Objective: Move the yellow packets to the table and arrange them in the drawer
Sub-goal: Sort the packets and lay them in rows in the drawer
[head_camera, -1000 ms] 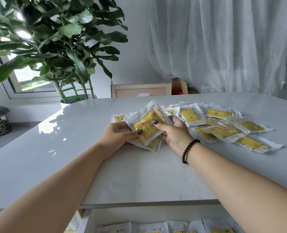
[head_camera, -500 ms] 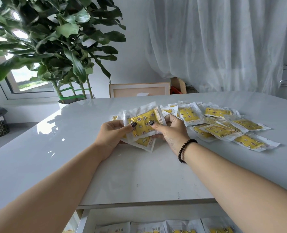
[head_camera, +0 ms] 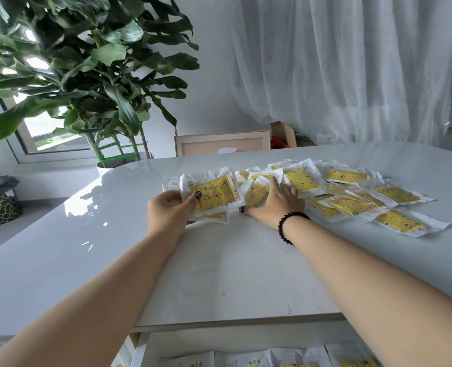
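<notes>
Since the earlier frames the right hand [head_camera: 273, 201] has let go of the stack [head_camera: 211, 198] and gone out to the loose pile [head_camera: 357, 200], so the stack now sits in the left hand [head_camera: 170, 210] alone.

That stack looks like the weak spot. It is several slick packets held only along the left edge — thumb on top, fingers underneath — with the far side unsupported and the lowest packet near or on the table [head_camera: 219, 274]. If the grip loosens while attention goes to the right, the packets would likely fan out or slide off one another. The right hand's reach carries its own risk: the loose packets overlap, so dragging one could pull its neighbours along or push some toward the far edge.

The left hand is closed on the stack in a pinch, thumb pressed on the top packet's yellow face. The right hand is spread, fingers fairly straight and palm down, resting on a packet [head_camera: 256, 194] at the pile's near-left end; whether it has begun to curl under that packet cannot be told.

Most packets lie scattered on the table to the right of the hands. The drawer [head_camera: 145, 348] stands open below the near edge, with a row of packets [head_camera: 296, 357] already in it — only their tops show.
</notes>
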A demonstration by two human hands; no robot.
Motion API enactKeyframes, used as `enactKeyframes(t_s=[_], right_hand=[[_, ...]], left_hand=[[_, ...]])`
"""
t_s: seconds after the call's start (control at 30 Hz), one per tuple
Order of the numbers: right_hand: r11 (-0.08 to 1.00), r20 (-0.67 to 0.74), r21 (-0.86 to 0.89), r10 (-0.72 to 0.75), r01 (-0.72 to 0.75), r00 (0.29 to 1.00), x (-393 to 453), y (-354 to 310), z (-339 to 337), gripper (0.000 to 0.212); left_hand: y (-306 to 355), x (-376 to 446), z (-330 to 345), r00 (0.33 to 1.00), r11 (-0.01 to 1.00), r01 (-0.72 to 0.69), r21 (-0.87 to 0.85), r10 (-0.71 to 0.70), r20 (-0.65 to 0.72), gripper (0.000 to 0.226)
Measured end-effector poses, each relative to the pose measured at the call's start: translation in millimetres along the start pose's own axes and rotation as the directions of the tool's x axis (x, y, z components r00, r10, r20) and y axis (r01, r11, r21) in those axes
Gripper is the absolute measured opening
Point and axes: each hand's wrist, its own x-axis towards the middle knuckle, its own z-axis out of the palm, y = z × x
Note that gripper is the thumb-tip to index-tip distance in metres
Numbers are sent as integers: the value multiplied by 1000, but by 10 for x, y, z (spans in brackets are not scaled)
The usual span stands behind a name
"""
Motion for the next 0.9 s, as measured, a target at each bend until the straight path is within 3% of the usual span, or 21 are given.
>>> enactKeyframes(t_s=[0.1, 0.23, 0.33, 0.43, 0.6, 0.67, 0.8, 0.9], right_hand=[[990, -17, 135, 35, -32, 999, 31, 24, -10, 105], [893, -97, 450, 54, -4, 994, 14, 76, -57, 75], [735, -215, 673, 88, 82, 973, -20, 104, -81, 69], [527, -221, 840, 119, 127, 968, -58, 95, -101, 78], [242, -205, 954, 95, 177, 974, -214, -72, -129, 52], [272, -223, 940, 30, 207, 974, -243, -130, -83, 41], [515, -301, 812, -32, 274, 953, -239, -191, -36, 26], [547, -336, 779, -47, 306, 941, -257, -198, -40, 23]], left_hand=[[-1, -3, 3, 1000, 1000, -6, 21, 6, -8, 10], [-6, 7, 8, 1000, 1000, 3, 20, -3, -14, 9], [-13, 16, 9, 1000, 1000, 6, 22, -6, -8, 11], [-16, 20, 3, 1000, 1000, 12, 20, -12, 0, 13], [-10, 17, -1, 1000, 1000, 18, 11, -18, 15, 14], [-5, 4, 1, 999, 1000, 11, 12, -11, 33, 10], [34, -49, 20, 990, 997, -74, 21, 71, 119, 11], [73, -98, 23, 973, 996, -89, -12, 89, 215, 22]])
